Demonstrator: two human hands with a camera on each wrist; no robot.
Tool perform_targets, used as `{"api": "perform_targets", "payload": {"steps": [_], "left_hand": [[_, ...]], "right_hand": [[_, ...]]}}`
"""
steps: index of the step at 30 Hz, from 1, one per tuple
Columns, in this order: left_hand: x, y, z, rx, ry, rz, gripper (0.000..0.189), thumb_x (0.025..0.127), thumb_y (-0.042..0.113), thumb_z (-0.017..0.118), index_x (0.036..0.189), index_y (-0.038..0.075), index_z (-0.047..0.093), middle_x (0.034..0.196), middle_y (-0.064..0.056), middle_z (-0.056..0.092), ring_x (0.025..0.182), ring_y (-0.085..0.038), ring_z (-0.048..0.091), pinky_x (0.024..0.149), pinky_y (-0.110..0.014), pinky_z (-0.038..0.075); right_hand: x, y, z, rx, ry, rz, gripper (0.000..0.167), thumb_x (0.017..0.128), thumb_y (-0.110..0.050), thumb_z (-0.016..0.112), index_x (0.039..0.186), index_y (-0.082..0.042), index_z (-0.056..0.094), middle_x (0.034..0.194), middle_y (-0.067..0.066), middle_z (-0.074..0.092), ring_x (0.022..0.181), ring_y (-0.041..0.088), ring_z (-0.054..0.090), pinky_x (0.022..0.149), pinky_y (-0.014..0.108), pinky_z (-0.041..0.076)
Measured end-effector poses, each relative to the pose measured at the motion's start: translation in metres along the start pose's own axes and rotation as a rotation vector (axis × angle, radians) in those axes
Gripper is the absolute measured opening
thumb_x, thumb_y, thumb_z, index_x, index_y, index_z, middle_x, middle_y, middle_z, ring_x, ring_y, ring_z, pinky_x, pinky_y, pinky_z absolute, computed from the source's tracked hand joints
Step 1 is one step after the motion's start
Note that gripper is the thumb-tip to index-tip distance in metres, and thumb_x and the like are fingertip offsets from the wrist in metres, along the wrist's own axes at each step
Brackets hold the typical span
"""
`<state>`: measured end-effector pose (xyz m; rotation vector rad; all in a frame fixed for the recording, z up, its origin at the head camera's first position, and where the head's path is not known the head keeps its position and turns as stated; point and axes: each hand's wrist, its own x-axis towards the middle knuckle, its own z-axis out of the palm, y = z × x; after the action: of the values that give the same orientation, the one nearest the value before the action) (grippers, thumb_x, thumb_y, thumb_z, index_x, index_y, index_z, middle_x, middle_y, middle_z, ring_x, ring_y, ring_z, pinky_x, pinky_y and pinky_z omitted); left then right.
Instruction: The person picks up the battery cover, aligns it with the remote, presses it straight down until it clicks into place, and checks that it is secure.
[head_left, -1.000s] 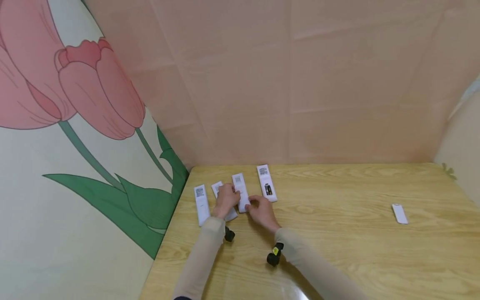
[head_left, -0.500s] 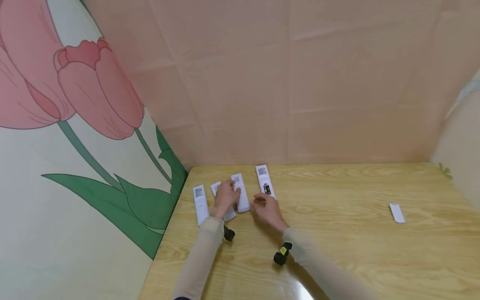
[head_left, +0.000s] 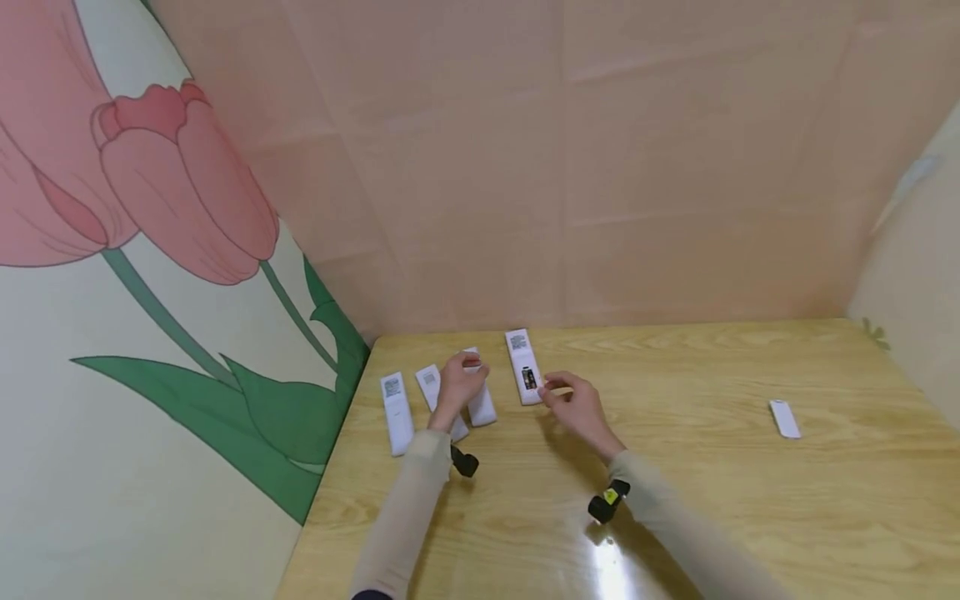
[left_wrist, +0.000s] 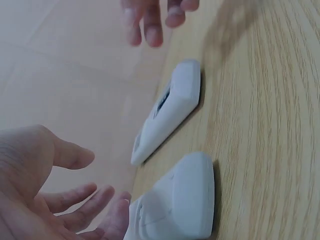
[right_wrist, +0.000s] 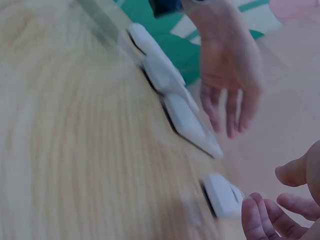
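Observation:
Four white remote controls lie back-up in a loose row; in the head view I see the leftmost remote (head_left: 397,417), the second remote (head_left: 429,382), the third remote (head_left: 482,407) and the rightmost remote (head_left: 519,350). The rightmost has its battery compartment uncovered, with dark batteries showing. Over the third remote hovers my left hand (head_left: 461,382), fingers loosely bent and apart from it in the left wrist view. My right hand (head_left: 577,408) is beside the lower end of the rightmost remote, fingers relaxed, nothing visible in them.
A white battery cover (head_left: 784,419) lies alone on the right of the wooden table (head_left: 675,517). A pink cloth backdrop (head_left: 480,167) stands behind the table, and a tulip-printed panel (head_left: 187,458) borders its left side.
My right hand has moved right, from the third remote to the rightmost one. My left hand has lifted off the third remote. The view has shifted slightly.

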<state>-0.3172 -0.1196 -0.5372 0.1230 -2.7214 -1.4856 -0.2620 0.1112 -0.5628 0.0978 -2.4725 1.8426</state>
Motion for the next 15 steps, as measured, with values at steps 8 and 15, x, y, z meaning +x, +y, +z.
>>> {"api": "perform_targets", "payload": {"steps": [8,15], "left_hand": [[0.005,0.005,0.01,-0.041,0.033,0.016,0.04,0.097,0.02,0.071,0.131,-0.001,0.068,0.123,-0.013,0.075,0.12,-0.033,0.067,0.105,-0.045,0.054],[0.003,0.006,0.016,-0.063,-0.003,0.013,0.043,0.097,0.02,0.07,0.133,-0.003,0.066,0.124,-0.015,0.075,0.125,-0.035,0.065,0.109,-0.048,0.052]], "right_hand": [[0.001,0.009,-0.048,-0.091,0.049,-0.002,0.04,0.104,-0.02,0.071,0.137,0.001,0.066,0.124,0.023,0.072,0.092,0.033,0.074,0.066,0.024,0.058],[-0.006,0.021,-0.076,-0.088,0.072,-0.009,0.042,0.106,-0.024,0.069,0.14,0.0,0.064,0.126,0.024,0.07,0.097,0.043,0.073,0.067,0.025,0.06]]}}
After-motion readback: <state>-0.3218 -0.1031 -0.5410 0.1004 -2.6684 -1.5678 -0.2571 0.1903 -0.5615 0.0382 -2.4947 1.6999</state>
